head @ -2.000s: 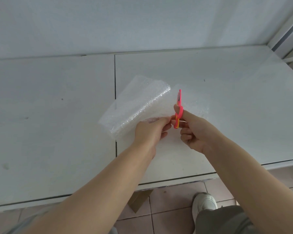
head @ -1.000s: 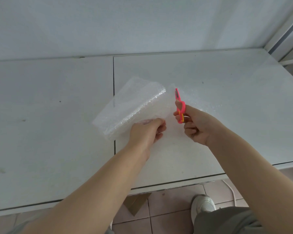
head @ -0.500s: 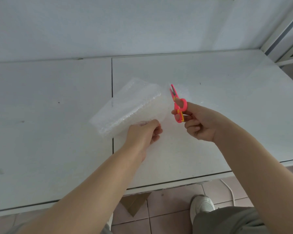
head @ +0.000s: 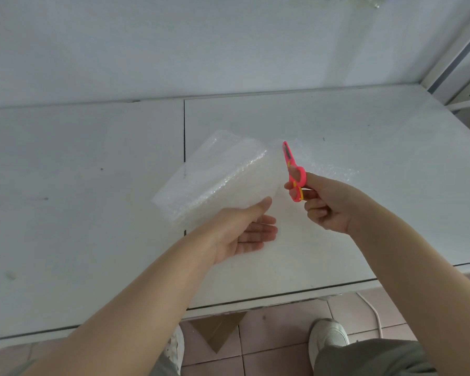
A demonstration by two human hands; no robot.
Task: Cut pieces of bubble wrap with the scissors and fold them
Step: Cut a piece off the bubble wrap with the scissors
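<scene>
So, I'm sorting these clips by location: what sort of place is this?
Likely a plain workroom or storeroom, not certain: two white tables set side by side against a blank white wall, a pink tiled floor, and a scrap of cardboard lying on it.

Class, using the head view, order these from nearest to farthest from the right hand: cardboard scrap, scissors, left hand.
1. scissors, gripped in the right hand itself.
2. left hand, just to its left.
3. cardboard scrap, down on the floor.
</scene>
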